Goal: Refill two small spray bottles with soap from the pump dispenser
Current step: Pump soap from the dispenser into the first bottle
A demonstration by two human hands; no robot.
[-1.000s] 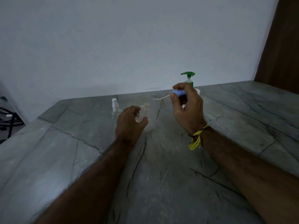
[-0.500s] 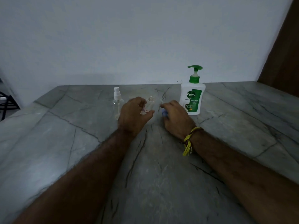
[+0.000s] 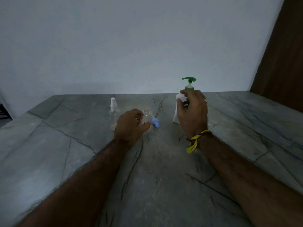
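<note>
My left hand (image 3: pixel 131 125) grips a small clear bottle (image 3: pixel 147 114) with its neck open, standing upright on the stone table (image 3: pixel 155 177). Its blue spray cap (image 3: pixel 155 122) lies on the table just right of it. A second clear spray bottle (image 3: pixel 114 110) with a white cap stands to the left of my left hand. My right hand (image 3: pixel 192 112) wraps its fingers around the body of the white soap pump dispenser (image 3: pixel 177 112), whose green pump head (image 3: pixel 189 81) rises above my fingers. Most of the dispenser's label is hidden behind my hand.
A plain white wall (image 3: pixel 131 46) backs the table. A brown wooden panel (image 3: pixel 282 54) stands at the far right. A dark frame (image 3: pixel 3 112) shows at the left edge beyond the table. A yellow thread band (image 3: pixel 195 141) circles my right wrist.
My right hand lowered the blue spray cap with its tube to the table, let go of it, then moved right and took hold of the dispenser. My left hand kept its hold on the open bottle.
</note>
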